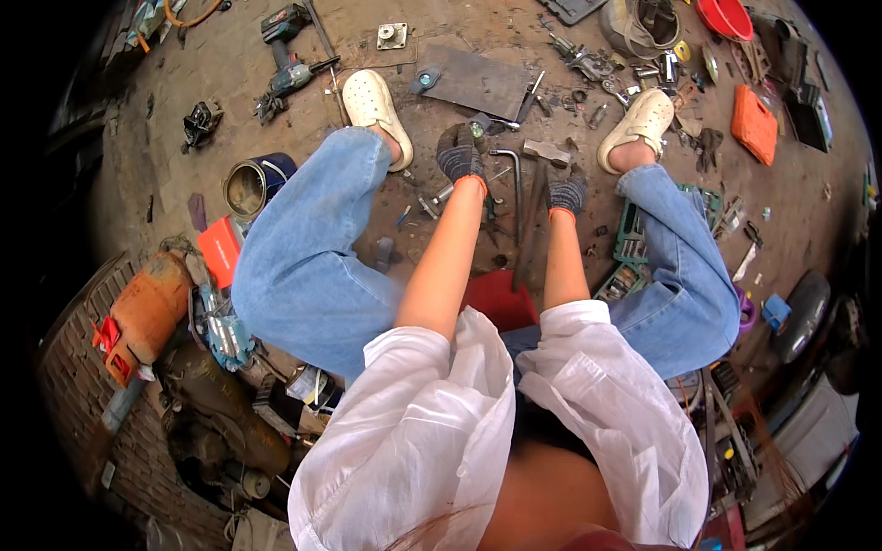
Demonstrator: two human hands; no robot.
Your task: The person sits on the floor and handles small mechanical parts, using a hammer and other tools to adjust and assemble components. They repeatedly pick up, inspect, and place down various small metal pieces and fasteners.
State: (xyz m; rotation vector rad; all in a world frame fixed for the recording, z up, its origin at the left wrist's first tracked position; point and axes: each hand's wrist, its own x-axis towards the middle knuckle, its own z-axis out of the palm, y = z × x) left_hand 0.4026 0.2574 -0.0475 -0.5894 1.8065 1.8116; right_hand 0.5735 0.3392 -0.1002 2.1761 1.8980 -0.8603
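Note:
My left hand (459,156), in a dark knit glove, has its fingers curled on a small round metal part (478,126) near the middle of the view. My right hand (567,196), gloved alike, is closed low over the floor; what is in it, if anything, I cannot make out. Between my hands a hammer (545,153) lies with its long handle running toward me, beside a bent L-shaped bar (514,184). A dark metal plate (469,83) lies just beyond my left hand. Green socket cases (631,230) sit right of my right hand, partly under my leg.
My shoes (372,101) flank the work spot. Around are a power tool (289,69), a metal can (248,190), scattered tools and parts (588,60), an orange case (753,124), a red basin (724,16), an orange cylinder (152,308) at the left and a red mat (496,298) below.

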